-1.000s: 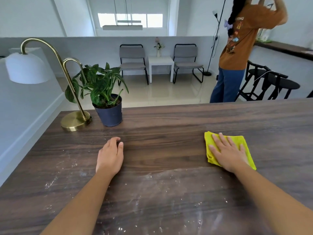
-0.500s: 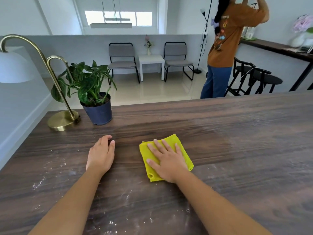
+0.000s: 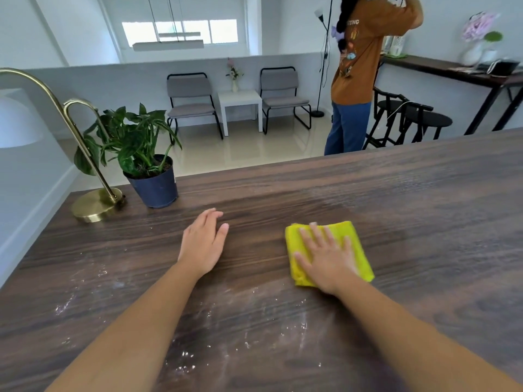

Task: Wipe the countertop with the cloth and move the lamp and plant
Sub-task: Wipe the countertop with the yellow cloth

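My right hand presses flat on a folded yellow cloth in the middle of the dark wooden countertop. My left hand rests palm down on the wood to the left of the cloth, fingers together, holding nothing. At the far left corner stands a brass lamp with a curved neck and a white shade cut off by the frame edge. A green plant in a dark blue pot stands just right of the lamp base. White powdery specks lie on the near part of the counter.
A person in an orange shirt stands beyond the counter's far edge, back turned. Black stools, two grey chairs and a small white table stand on the floor behind. A white ledge runs along the left.
The cloth under my right hand swept left toward my left hand, then back to the right. My left hand stayed flat on the counter.
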`<state>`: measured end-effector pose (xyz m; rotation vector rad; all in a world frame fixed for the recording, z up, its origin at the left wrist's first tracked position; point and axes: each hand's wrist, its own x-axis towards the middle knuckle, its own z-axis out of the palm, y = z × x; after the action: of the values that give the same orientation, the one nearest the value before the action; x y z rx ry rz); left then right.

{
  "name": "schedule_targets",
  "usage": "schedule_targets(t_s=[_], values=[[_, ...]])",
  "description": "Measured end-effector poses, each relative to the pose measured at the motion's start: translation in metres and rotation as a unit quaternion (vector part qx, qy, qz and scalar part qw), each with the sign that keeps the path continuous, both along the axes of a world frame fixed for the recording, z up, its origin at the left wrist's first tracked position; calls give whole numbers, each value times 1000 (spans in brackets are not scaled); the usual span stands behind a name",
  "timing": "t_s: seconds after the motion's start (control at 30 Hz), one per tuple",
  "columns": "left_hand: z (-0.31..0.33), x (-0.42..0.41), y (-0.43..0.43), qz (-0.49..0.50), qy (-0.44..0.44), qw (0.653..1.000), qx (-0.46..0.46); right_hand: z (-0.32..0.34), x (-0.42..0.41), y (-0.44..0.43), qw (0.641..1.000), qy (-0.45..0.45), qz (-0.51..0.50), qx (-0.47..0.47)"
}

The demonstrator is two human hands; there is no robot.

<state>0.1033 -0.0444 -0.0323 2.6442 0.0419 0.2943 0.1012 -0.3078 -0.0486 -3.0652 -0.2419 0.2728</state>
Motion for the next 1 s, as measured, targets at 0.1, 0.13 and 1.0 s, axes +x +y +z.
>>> schedule_targets(t_s=[0.1,0.13,1.0], values=[[3,7,-26,-31,15,999,6,-2,-50,77,987,5,159,27],[2,9,-31,-31,27,999,7,-1,-62,88,980,9,195,40],[-6,1,-24,-75,186,966,163,1,-129,88,986,9,156,54]])
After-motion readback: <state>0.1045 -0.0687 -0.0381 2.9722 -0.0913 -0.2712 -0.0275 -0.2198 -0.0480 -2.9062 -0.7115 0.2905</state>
